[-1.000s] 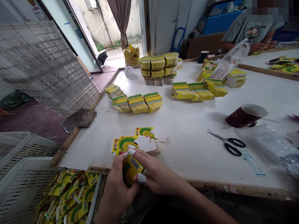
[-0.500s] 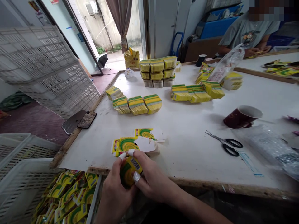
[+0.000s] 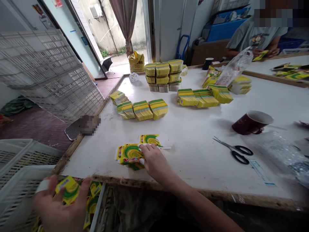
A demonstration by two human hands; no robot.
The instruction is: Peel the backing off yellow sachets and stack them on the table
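Over the basket at the table's left, my left hand (image 3: 61, 199) is blurred, with its thumb and fingers spread apart. A folded yellow-green box (image 3: 70, 190) lies just beyond its fingers, among several others in the white plastic basket (image 3: 26, 180). On the table's near side, my right hand (image 3: 154, 159) pinches the edge of a flat printed carton (image 3: 127, 151), thumb at the front and fingers on top. More flat cartons (image 3: 149, 139) lie behind it. White coverings show on some fingertips of both hands.
Bundled yellow cartons (image 3: 142, 109) stand in rows, with a taller stack (image 3: 163, 75) behind. Black-handled scissors (image 3: 235, 150), a dark red mug (image 3: 252, 122) and bubble wrap (image 3: 277, 154) lie to the right. A wooden rim (image 3: 193, 190) edges the table. Another person (image 3: 256, 37) handles a yellow packet at the back right.
My left hand has moved from the table edge down left to the basket and opened, letting go of the box. My right hand has shifted up onto the flat cartons and gripped one.
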